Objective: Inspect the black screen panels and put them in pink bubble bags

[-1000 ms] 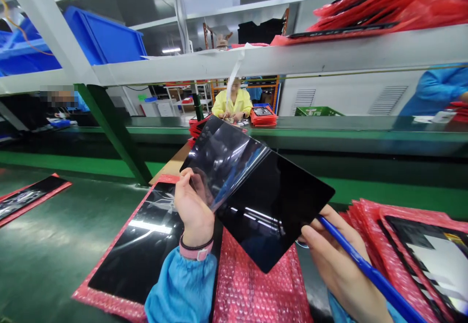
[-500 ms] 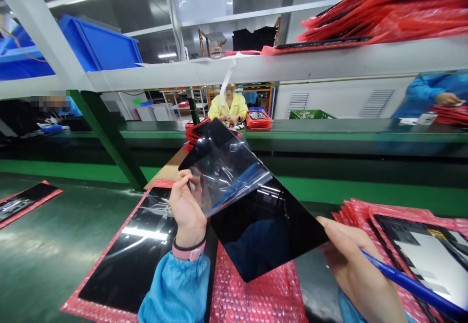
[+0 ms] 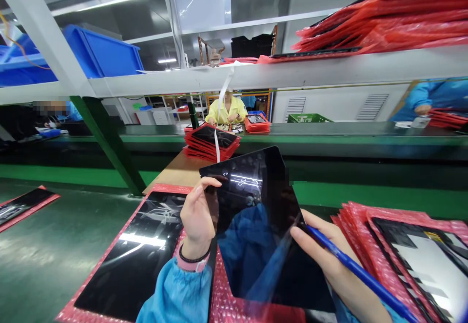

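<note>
A glossy black screen panel [image 3: 248, 206] is raised above the bench, tilted. My left hand [image 3: 199, 211] grips it by its left edge, fingers partly hidden behind. At the panel's right edge, my right hand [image 3: 329, 252] is closed around a blue pen-like stick [image 3: 356, 267]. Beside my right thumb, a clear film [image 3: 272, 269] hangs blurred over the panel's lower part; whether the thumb pinches film, panel or both is hard to tell. Under the panel lies red bubble wrap [image 3: 226, 308]. Left of it, another black screen [image 3: 127, 259] rests on bubble wrap.
Bagged panels with exposed backs [image 3: 420, 255] are stacked at right. Ahead is a pile of red-wrapped screens [image 3: 210, 142]. A green post [image 3: 109, 147] and a white overhead shelf [image 3: 256, 74] frame the bench. A person in yellow [image 3: 228, 110] sits opposite.
The panel has turned more upright and dropped lower. The film has gone from the left hand's side to the lower right, by my right thumb. My right hand has moved left and up.
</note>
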`<state>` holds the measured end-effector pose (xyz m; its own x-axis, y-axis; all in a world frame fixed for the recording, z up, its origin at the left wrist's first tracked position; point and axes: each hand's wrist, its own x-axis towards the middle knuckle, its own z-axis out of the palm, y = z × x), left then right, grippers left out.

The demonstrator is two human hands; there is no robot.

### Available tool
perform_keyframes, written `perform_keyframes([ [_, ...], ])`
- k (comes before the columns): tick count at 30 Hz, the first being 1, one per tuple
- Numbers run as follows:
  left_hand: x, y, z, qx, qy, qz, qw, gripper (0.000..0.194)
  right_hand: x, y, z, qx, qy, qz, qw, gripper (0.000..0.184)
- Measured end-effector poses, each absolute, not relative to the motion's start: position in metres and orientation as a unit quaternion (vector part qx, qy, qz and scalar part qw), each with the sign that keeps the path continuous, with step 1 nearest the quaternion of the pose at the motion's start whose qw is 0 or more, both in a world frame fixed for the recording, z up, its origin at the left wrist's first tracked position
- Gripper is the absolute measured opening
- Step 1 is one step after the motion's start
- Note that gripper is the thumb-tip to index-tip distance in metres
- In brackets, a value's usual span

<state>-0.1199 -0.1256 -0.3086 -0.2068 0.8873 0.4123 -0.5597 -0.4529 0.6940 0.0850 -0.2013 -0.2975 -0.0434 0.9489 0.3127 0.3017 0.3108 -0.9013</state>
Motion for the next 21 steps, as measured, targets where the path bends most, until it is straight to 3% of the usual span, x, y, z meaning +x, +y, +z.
perform_keyframes([
  [3,-0.121,-0.127,-0.309,0.422,0.207,0.755,0.457,0.03,0.081,-0.201,-0.296,-0.479,-0.654,0.342,0.476,0.024],
  [8,-0.121,-0.129,-0.31,0.43,0.22,0.756,0.442,0.03,0.081,-0.198,-0.309,-0.464,-0.661,0.325,0.491,0.047],
  [15,-0.121,-0.129,-0.31,0.458,0.225,0.753,0.416,0.029,0.079,-0.193,-0.33,-0.416,-0.718,0.111,0.547,0.093],
  [21,-0.123,-0.13,-0.312,0.518,0.165,0.741,0.393,0.029,0.081,-0.201,-0.329,-0.349,-0.802,-0.021,0.484,0.087],
])
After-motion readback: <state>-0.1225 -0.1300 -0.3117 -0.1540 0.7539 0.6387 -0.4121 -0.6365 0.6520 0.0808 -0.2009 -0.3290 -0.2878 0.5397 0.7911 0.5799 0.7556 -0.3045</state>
